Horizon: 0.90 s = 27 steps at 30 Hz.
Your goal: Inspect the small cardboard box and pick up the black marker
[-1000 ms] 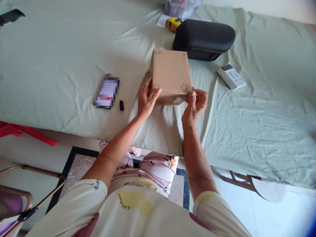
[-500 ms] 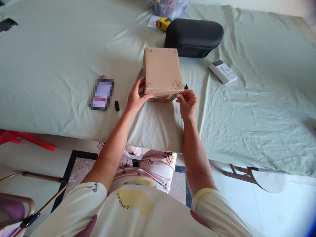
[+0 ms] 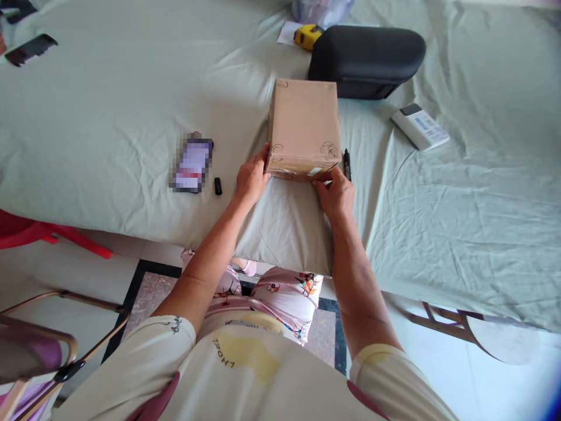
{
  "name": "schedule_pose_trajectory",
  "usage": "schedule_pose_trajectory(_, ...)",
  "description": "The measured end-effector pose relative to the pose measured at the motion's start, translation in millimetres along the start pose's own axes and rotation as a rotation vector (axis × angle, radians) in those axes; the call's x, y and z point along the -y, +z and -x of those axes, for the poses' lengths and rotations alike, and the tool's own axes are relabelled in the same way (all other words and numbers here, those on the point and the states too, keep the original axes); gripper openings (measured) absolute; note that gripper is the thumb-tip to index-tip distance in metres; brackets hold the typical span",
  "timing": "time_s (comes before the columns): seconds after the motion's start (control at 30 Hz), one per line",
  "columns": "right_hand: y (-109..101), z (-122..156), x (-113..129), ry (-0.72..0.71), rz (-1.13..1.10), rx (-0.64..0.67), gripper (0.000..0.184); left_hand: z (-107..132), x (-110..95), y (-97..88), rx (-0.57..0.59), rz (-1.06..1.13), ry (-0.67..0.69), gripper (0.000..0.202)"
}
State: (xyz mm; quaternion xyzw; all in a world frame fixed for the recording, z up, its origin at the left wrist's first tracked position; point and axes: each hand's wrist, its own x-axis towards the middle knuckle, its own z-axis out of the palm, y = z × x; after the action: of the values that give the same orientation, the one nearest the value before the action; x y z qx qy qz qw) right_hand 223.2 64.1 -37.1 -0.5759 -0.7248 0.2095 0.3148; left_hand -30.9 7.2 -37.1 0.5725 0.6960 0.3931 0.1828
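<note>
A brown cardboard box (image 3: 305,120) stands on the cloth-covered table, with pen-drawn curls at several corners of its top. My left hand (image 3: 253,180) grips its lower left side, the fingertips partly hidden against the box. At the lower front right corner, my right hand (image 3: 336,192) is closed on the box, thumb and fingers near the bottom edge. Just right of the box lies a black marker (image 3: 347,165). Its loose black cap (image 3: 218,186) seems to be the small piece left of my left hand, beside a phone (image 3: 191,165) with a blurred screen.
Behind the box sit a black hard case (image 3: 368,61), a yellow tape measure (image 3: 308,37) and a clear plastic bag (image 3: 322,10). A white-and-grey small box (image 3: 421,127) lies to the right. A black object (image 3: 31,49) is at far left. Below are a red stool (image 3: 52,231) and a chair frame (image 3: 65,345).
The view has shifted, so everything sits further right. My left thumb has left the front face, and my right hand has moved lower on the box's corner. More of the marker shows.
</note>
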Motion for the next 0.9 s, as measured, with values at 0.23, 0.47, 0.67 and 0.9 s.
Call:
schedule_pose_trajectory(0.23,2,1,2,0.024,-0.072,-0.025,0.014,0,1,4.2,-0.03,-0.074,-0.005,0.082)
schedule_pose_trajectory(0.47,10,-4,-2,-0.089,-0.504,-0.272,0.028,-4,14,9.8,-0.128,0.199,0.2,0.06)
schedule_pose_trajectory(0.67,9,-3,-1,-0.118,-0.756,-0.256,0.048,-4,11,13.1,-0.182,0.457,0.264,0.07)
schedule_pose_trajectory(0.9,8,3,7,-0.101,-0.865,-0.174,0.051,2,-1,21.1,-0.107,0.675,0.143,0.08)
